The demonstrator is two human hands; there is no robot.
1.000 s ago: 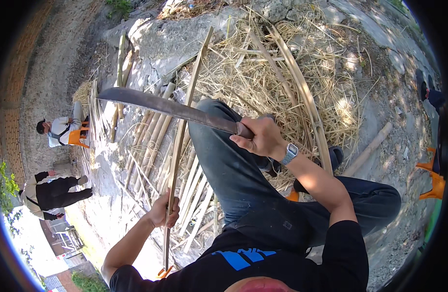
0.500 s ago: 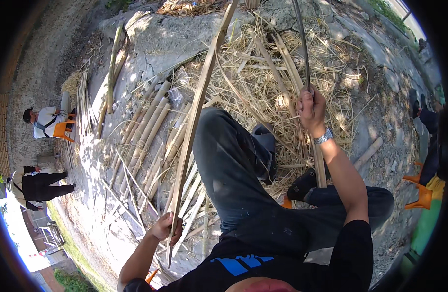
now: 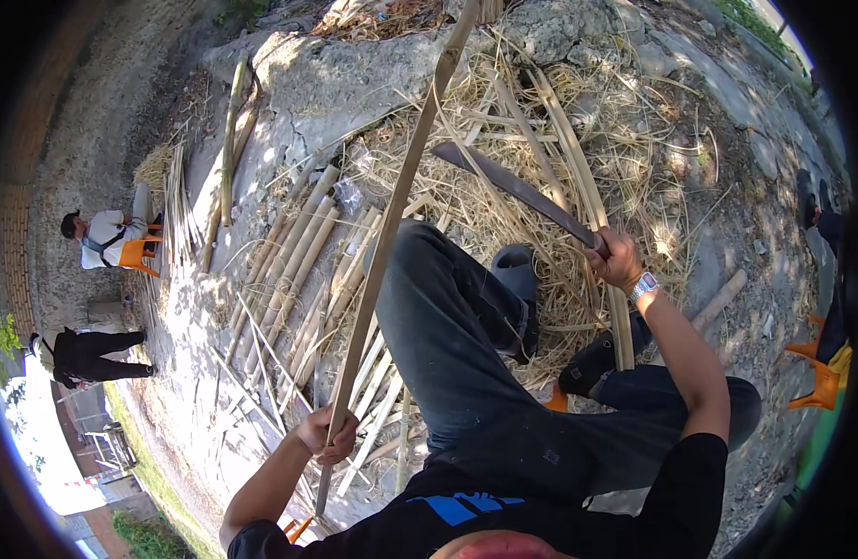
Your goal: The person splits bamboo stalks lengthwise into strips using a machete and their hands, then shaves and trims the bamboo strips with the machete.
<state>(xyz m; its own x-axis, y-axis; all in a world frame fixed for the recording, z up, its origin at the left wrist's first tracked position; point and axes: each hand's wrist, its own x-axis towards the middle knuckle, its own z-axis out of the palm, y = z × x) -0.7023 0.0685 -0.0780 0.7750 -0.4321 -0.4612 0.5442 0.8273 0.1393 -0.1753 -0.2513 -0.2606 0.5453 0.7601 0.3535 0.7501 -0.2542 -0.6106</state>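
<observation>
My left hand is closed around the lower end of a long split bamboo strip. The strip slants up past my knee to the top edge, where its far end is cut off. A thin shaving curls off its upper part. In my right hand I grip the handle of a machete, its dark blade pointing up and left above the shavings, apart from the strip. Below that hand lies another split bamboo length, running down to my foot.
Bamboo shavings cover the ground ahead. Round bamboo poles and pale strips lie to the left. One person sits on an orange chair; another stands nearby. More orange chairs stand at right.
The machete has swung from pointing upward, edge-on, to slanting left with its flat showing. My right hand has moved slightly right and down. The strip's upper end has shifted right.
</observation>
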